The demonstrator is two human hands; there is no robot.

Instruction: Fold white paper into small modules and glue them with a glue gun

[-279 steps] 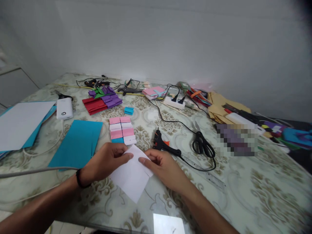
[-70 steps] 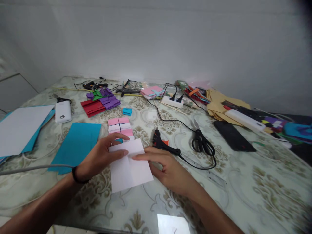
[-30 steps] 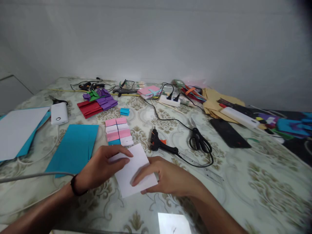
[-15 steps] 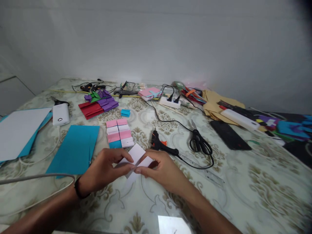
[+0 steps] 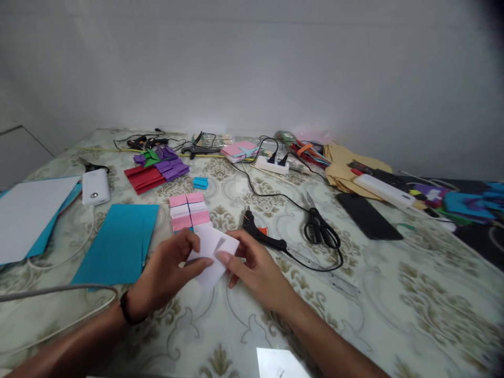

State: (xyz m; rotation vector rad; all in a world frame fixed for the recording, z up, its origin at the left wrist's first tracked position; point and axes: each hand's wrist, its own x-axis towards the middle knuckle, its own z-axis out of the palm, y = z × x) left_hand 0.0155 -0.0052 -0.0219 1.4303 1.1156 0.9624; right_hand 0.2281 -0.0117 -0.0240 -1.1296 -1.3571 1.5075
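Observation:
Between both hands, a folded piece of white paper [image 5: 208,270] is held just above the table. My left hand [image 5: 173,265] pinches its left side, thumb in front and fingers behind. My right hand [image 5: 255,268] grips the right side, the thumb pressing on a raised flap near the middle. Right behind the paper lies a block of folded pink and white paper strips [image 5: 190,210], partly covered by it. A black glue gun [image 5: 262,233] lies just beyond my right hand. Blue paper sheets [image 5: 118,239] lie to the left of my left hand.
Black scissors [image 5: 321,228] and a dark phone [image 5: 368,216] lie to the right. A power strip [image 5: 271,165] with plugs and cables sits at the back. Red folded paper [image 5: 144,179], a white power bank [image 5: 95,187] and white sheets [image 5: 35,215] are on the left.
The white paper has been pressed flatter, its upright flap folded down towards the right. My left fingers have opened slightly around it, and my right thumb has shifted on the flap.

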